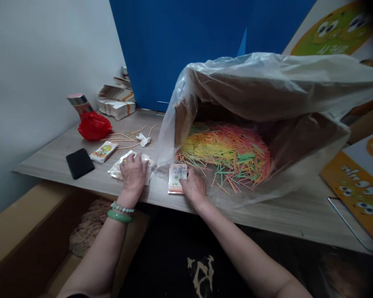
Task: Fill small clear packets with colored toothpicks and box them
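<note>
My left hand (133, 170) is on a small pile of shiny, see-through plastic packets (115, 170), its fingers curled down onto them; the fingertips are partly hidden. To its right, my right hand (195, 185) grips the right edge of a small printed packet (176, 176), thumb on top. The packet lies at the front of the table and shows a row of orange stripes along its lower edge. Just beyond it, thin coloured sticks (224, 145) in pink, yellow, orange and green fill an open carton lined with a clear plastic bag (286, 68).
Left on the table (52, 157) are a black phone-like slab (80, 163), a white printed pack (103, 151), a red plastic bag (95, 125) by a metallic cylinder, loose beige sticks and stacked cartons (116, 103). Below stands an open cardboard box (25, 215); orange printed boxes (357, 182) are right.
</note>
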Tool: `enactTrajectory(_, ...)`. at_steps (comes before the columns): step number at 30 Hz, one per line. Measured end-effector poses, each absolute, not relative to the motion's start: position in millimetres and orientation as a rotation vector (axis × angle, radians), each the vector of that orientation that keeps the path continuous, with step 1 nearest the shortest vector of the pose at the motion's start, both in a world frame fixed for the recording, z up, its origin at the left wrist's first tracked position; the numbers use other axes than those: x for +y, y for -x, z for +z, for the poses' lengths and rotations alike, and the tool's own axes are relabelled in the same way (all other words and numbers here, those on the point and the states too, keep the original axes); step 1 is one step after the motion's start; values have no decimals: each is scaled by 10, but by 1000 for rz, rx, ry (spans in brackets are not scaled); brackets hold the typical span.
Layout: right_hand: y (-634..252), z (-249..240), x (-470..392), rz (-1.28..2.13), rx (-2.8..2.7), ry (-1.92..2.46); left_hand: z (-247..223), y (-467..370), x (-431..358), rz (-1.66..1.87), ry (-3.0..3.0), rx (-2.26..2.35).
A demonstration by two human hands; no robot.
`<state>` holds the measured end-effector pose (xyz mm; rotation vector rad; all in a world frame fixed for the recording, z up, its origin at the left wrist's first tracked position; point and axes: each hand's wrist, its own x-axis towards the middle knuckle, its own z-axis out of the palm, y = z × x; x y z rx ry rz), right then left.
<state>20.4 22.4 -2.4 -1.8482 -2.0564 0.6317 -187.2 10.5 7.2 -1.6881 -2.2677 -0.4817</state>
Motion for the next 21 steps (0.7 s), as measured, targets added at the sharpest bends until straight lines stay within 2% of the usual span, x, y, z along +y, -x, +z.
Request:
enactTrajectory(6, -270, 24, 254, 684, -2026, 1895, -31, 1833, -58, -315, 1861, -2296)
enactTrajectory(10, -424, 81, 253, 638, -2046, 1789, 56, 1765, -45, -476, 1764, -2328)
enactTrajectory(13, -582, 82, 189, 683, -1846, 1574, 182, 1451, -87, -958, 1841, -2379)
enactTrajectory(16, -738, 63, 61, 1020, -1726, 1297, 250, 983, -148, -1815, 2182, -2556)
enactTrajectory(18, -890, 60, -32, 1130, -1787, 1176, 246, 711, -181, -2334, 2236, -2606)
enactTrajectory(19, -991, 63, -72, 1080, -1851, 1187, 233, 608, -198, -2475, 2193, -2598)
enactTrajectory(21, -1234, 72, -125, 798, -1985, 1362, 193, 465, -239, -2386, 2244, -2495)
